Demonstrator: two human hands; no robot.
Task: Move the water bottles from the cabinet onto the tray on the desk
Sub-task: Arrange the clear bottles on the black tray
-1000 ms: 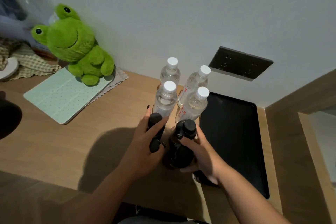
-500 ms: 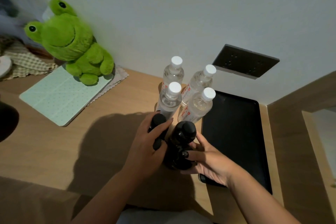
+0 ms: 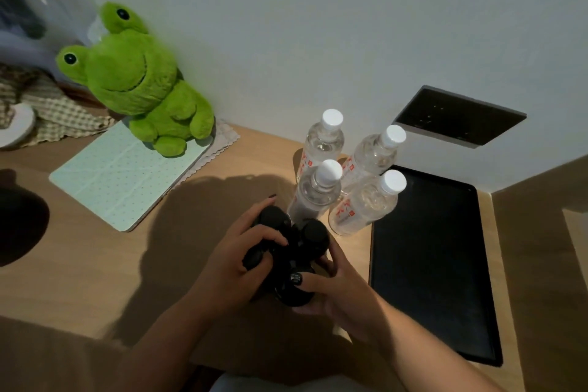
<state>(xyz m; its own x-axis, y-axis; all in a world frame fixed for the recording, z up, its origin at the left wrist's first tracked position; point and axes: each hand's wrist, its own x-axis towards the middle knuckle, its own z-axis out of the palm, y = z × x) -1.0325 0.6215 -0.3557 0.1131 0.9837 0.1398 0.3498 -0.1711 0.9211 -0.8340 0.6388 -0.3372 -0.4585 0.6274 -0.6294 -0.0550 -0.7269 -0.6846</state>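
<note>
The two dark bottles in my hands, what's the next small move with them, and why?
Probably set the dark bottles down upright just in front of the four clear bottles, then let go. The left hand and right hand each grip one low over the desk, beside the black tray.

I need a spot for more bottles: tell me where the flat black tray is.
The flat black tray lies on the wooden desk, right of the four clear white-capped bottles, below the dark wall panel.

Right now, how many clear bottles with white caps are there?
4, clustered on the desk left of the black tray: back left, back right, front left, front right.
</note>
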